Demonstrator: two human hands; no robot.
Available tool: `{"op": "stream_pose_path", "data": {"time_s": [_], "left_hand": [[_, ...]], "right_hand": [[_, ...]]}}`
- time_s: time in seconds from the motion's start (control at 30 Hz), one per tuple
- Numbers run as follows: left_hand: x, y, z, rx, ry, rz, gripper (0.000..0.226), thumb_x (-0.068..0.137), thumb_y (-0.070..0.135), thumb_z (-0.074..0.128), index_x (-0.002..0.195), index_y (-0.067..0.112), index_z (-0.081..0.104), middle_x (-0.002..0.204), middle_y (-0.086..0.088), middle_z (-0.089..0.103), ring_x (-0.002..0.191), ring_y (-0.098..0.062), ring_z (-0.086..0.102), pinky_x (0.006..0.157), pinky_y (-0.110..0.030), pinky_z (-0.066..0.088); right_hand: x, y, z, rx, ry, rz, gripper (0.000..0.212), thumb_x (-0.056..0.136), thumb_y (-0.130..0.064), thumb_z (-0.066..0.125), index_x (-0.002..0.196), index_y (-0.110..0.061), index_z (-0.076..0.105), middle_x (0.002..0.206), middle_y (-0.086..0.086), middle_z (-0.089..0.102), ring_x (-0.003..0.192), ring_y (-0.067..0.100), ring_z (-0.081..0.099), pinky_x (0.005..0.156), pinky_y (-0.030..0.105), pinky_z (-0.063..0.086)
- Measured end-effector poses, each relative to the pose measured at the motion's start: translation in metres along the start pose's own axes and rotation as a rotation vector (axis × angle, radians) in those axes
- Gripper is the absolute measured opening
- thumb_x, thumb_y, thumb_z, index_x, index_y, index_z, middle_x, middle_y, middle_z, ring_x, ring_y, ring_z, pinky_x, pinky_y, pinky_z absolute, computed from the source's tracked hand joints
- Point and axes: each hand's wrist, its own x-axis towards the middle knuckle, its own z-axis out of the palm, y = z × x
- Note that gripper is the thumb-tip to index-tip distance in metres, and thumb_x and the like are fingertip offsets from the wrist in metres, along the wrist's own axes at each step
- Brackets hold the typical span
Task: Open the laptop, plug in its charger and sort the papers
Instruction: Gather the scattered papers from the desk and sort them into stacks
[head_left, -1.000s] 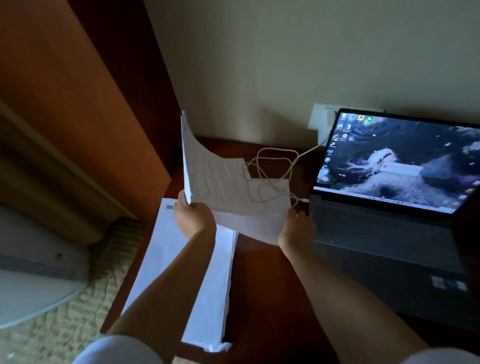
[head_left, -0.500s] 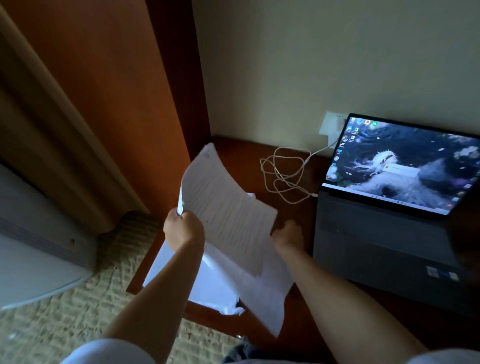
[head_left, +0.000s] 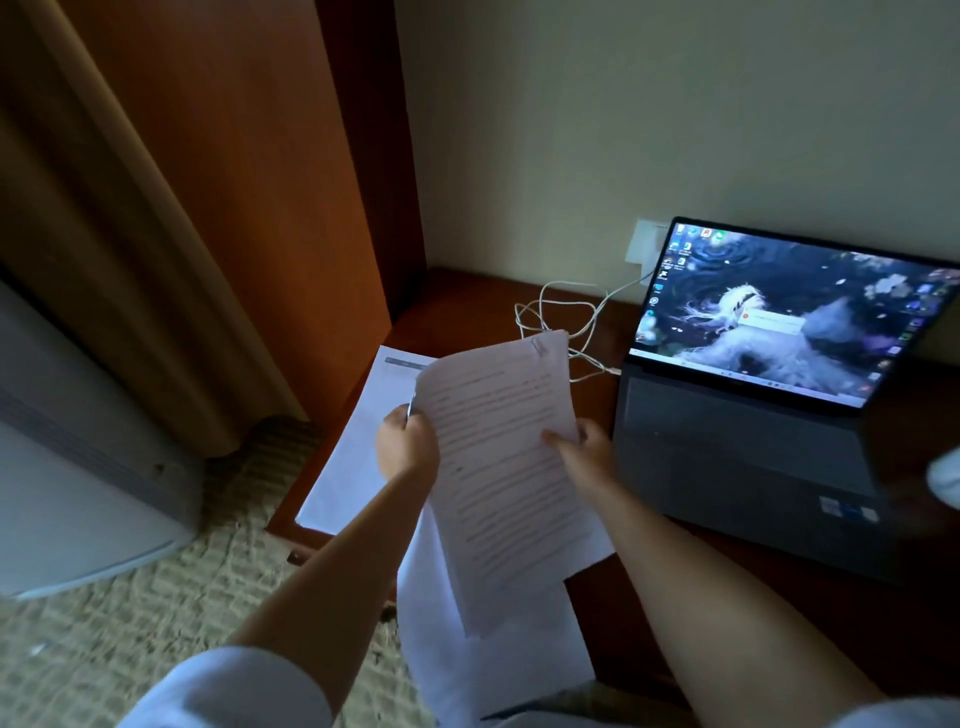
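Gripping a printed sheet (head_left: 498, 457) by its left edge, the left hand (head_left: 408, 447) pinches it above the tabletop (head_left: 467, 306). Right hand (head_left: 584, 447) clasps the same sheet's right edge, thumb on top. More papers (head_left: 358, 441) lie flat beneath and left of the left hand. Laptop (head_left: 769, 395) sits open just right of the right hand, screen lit. White charger cable (head_left: 558, 312) coils beyond both hands, its plug at the laptop's left side.
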Motion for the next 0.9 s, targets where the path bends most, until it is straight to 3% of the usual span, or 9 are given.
{"op": "stream_pose_path", "data": {"time_s": [0.07,0.13,0.27,0.37,0.47,0.6,0.67,0.77,0.9], "left_hand": [[-0.004,0.004,0.01,-0.061,-0.072,0.009,0.019,0.092,0.003,0.038,0.085,0.003,0.056,0.078,-0.011,0.056,0.067,-0.022,0.053,0.058,-0.033,0.046],[-0.012,0.01,0.026,-0.09,-0.211,0.01,0.02,0.087,-0.003,0.04,0.09,0.004,0.058,0.076,-0.008,0.058,0.065,-0.02,0.052,0.05,-0.024,0.04],[-0.033,0.021,0.064,-0.114,-0.447,0.008,0.024,0.082,-0.008,0.058,0.098,0.008,0.064,0.086,-0.012,0.065,0.071,-0.024,0.062,0.062,-0.029,0.056],[-0.043,0.032,0.082,-0.284,-0.545,-0.074,0.021,0.08,-0.004,0.067,0.098,0.007,0.065,0.099,-0.02,0.066,0.083,-0.032,0.065,0.076,-0.044,0.057],[-0.037,0.032,0.096,-0.531,-0.743,-0.108,0.033,0.086,0.001,0.062,0.118,-0.005,0.057,0.108,-0.025,0.062,0.085,-0.032,0.064,0.073,-0.04,0.058],[-0.024,0.005,0.118,-0.151,-0.417,-0.084,0.023,0.075,0.005,0.065,0.098,0.009,0.068,0.104,-0.02,0.067,0.088,-0.034,0.066,0.082,-0.042,0.056],[-0.029,-0.01,0.12,0.063,-0.402,-0.083,0.02,0.08,0.003,0.06,0.095,0.015,0.066,0.099,-0.013,0.065,0.09,-0.031,0.062,0.078,-0.033,0.051],[-0.026,-0.033,0.123,0.165,-0.403,-0.092,0.035,0.082,-0.003,0.056,0.111,0.014,0.065,0.098,-0.01,0.059,0.088,-0.026,0.057,0.075,-0.03,0.046],[-0.02,-0.048,0.127,0.242,-0.37,-0.053,0.047,0.085,0.009,0.058,0.13,0.021,0.056,0.127,-0.006,0.056,0.099,-0.024,0.058,0.077,-0.031,0.053]], "right_hand": [[-0.003,0.004,-0.02,-0.047,0.07,-0.072,0.006,0.088,-0.026,0.062,0.092,-0.022,0.059,0.086,0.0,0.064,0.081,0.023,0.062,0.065,0.029,0.049],[-0.006,0.007,-0.041,-0.172,0.143,-0.13,0.011,0.093,-0.021,0.05,0.092,-0.016,0.061,0.082,0.003,0.062,0.079,0.027,0.059,0.06,0.026,0.041],[-0.007,0.02,-0.088,-0.262,0.294,-0.161,0.028,0.097,-0.014,0.037,0.114,-0.012,0.06,0.106,0.013,0.064,0.097,0.033,0.058,0.078,0.033,0.043],[-0.006,0.028,-0.121,-0.303,0.394,-0.14,0.029,0.098,-0.012,0.035,0.113,-0.01,0.06,0.107,0.02,0.063,0.097,0.037,0.058,0.077,0.034,0.041],[-0.001,0.03,-0.141,-0.335,0.437,-0.115,0.027,0.097,-0.014,0.039,0.11,-0.01,0.062,0.108,0.023,0.063,0.097,0.04,0.058,0.079,0.037,0.043],[0.005,0.04,-0.15,-0.412,0.373,-0.091,0.029,0.097,-0.018,0.037,0.113,-0.017,0.061,0.111,0.018,0.064,0.1,0.039,0.058,0.084,0.037,0.046],[0.003,0.053,-0.145,-0.401,0.299,-0.108,0.028,0.098,-0.013,0.036,0.112,-0.011,0.06,0.107,0.017,0.063,0.101,0.037,0.057,0.082,0.036,0.044],[0.003,0.068,-0.134,-0.361,0.269,-0.102,0.028,0.1,-0.013,0.033,0.113,-0.007,0.056,0.108,0.018,0.062,0.101,0.036,0.057,0.083,0.037,0.043],[0.008,0.07,-0.122,-0.362,0.265,-0.08,0.025,0.1,-0.009,0.031,0.113,-0.001,0.051,0.109,0.019,0.059,0.101,0.034,0.055,0.077,0.031,0.036]]}}
